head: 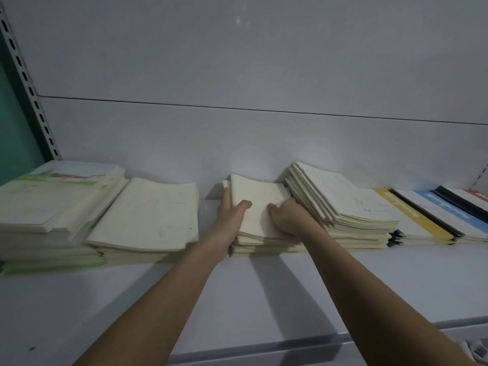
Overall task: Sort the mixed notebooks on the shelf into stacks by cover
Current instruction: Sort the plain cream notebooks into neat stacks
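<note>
Cream paper is nearly all you have to go on here: the middle pile (260, 233) on the shelf (290, 286) shows only pale, plain covers, so the likeliest slip is a notebook landing with the wrong kind because its cover looks like its neighbour's in this dim light.

Your left hand (232, 215) clasps the left edge of that pile, thumb curled over the top notebook (258, 199), fingers hidden down the side. Your right hand (286, 216) grips the right edge the same way, thumb on top. Both are wrapped round the paper, not flat on it.

The top notebook bows upward at its far edge. If you lift by the sides alone, the soft covers may sag and the lower ones may slide out towards you.

The right pile (340, 204) leans fanned and slanted, just beside your right hand; a nudge from your wrist could send it sliding onto the colour-striped books (427, 215) beyond.

The left pile (145, 215) overlaps the green-trimmed pile (52, 204), so those two could merge if bumped.
</note>
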